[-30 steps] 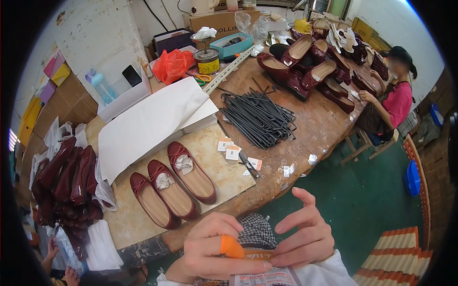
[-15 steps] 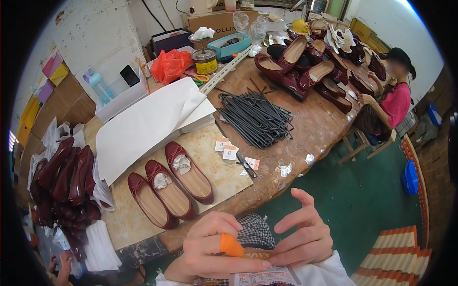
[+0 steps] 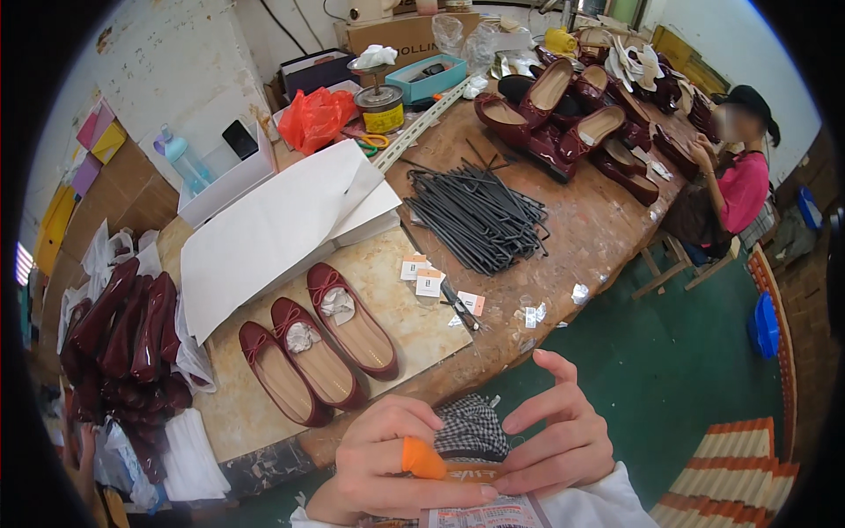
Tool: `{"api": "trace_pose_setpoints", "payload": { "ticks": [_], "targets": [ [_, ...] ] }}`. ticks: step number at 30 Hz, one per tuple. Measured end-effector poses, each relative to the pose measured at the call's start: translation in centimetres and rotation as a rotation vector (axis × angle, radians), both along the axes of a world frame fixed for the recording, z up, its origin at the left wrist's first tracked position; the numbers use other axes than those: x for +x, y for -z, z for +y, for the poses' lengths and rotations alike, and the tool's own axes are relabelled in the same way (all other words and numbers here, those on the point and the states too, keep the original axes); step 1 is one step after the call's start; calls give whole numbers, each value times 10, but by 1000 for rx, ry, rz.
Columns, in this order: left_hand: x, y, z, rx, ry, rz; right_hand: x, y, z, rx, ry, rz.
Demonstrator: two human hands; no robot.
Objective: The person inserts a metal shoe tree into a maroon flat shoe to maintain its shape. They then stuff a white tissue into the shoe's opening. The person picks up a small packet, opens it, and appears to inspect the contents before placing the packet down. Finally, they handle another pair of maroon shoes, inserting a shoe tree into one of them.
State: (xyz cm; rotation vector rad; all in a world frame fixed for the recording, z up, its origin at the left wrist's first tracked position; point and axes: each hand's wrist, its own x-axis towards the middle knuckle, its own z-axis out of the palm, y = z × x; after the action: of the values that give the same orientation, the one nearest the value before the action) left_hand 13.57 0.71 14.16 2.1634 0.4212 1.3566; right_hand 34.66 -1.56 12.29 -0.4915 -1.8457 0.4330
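Observation:
Low at the front edge, my left hand (image 3: 378,453) and my right hand (image 3: 563,436) both grip a small printed packet (image 3: 487,512) with an orange band. An orange finger cot (image 3: 423,458) covers one finger of the left hand. My right index finger sticks up, apart from the packet. Behind the packet is black-and-white checked cloth (image 3: 473,427). Just beyond my left hand, three burgundy bow flats stand side by side: a left one (image 3: 282,378), a middle one (image 3: 321,365) and a right one (image 3: 365,339). Crumpled white paper sits in the middle and right shoes.
Black hooked rods (image 3: 475,211) lie piled on the table, near several small tags (image 3: 429,282). White paper sheets (image 3: 273,233) cover the left part. Burgundy shoes are heaped at far right (image 3: 563,114) and at left (image 3: 123,334). A co-worker (image 3: 744,185) sits at far right.
The table scene has shifted slightly right in view. The co-worker's hands have come up closer to their head. My hands keep nearly the same grip on the packet.

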Motion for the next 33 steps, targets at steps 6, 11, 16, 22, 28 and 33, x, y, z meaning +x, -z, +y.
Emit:
{"api": "trace_pose_setpoints", "payload": {
  "ticks": [6,11,16,22,28,33],
  "targets": [
    [-14,0,-7,-6,-76,16,-12,-3,12,7,-80,-17],
    [-17,1,-9,31,-97,-35,-17,-8,10,5,-90,-44],
    [-19,0,-14,29,-111,-42,-20,-9,4,5,-71,-49],
    [-27,-2,-14,54,-73,-16,-24,-12,2,3,-81,-68],
    [-33,0,-18,69,-106,-21,-29,-15,2,-9,-116,-82],
    [-31,-2,-17,72,-80,-27,-28,-15,0,-2,-98,-67]
  ]
}}
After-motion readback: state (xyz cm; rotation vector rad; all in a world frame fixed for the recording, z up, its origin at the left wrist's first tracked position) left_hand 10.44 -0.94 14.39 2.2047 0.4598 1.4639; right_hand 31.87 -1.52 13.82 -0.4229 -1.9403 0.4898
